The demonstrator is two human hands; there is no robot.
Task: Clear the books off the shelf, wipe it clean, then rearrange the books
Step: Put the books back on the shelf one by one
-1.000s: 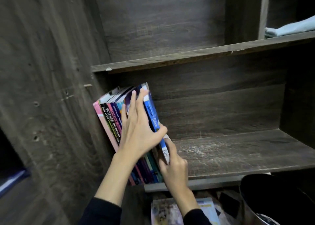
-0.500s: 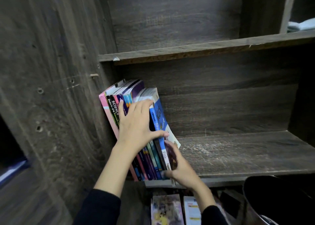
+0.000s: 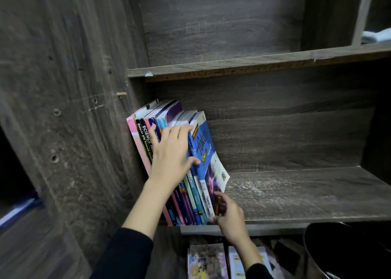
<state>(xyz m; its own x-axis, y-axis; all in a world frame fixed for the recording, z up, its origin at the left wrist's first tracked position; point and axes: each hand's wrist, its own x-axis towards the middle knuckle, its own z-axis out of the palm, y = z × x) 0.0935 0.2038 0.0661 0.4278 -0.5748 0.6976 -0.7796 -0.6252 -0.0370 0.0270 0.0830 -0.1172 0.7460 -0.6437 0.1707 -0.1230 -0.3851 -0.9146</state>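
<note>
Left hand (image 3: 172, 152): we see it laid flat on the spines of the books (image 3: 191, 202), with the fingers straight and close together. The thumb rests against the blue book (image 3: 204, 149).
Right hand (image 3: 230, 216): we see the thumb and curled fingers pinching the blue book's lower front corner, just above the front lip of the shelf (image 3: 296, 196).
Books: they stand at the shelf's left end and lean left against the side panel (image 3: 74, 120). The blue book is rightmost, between our two hands, and its cover splays to the right.
Edges: the spines' feet stand at the front lip. We see a gap between the book tops and the upper shelf (image 3: 254, 62).
Open room: right of the blue book, the scuffed board runs on to the right wall.
Hidden: the left hand covers the middle of most spines. The cover hides some right fingertips, so we cannot tell how deep that grip goes.
Cut off: a dark tub (image 3: 349, 253) and the lower books (image 3: 207, 261) run off the bottom edge. A pale cloth (image 3: 376, 36) is clipped at the top right.
Hard to read: most spine titles are blurred.
</note>
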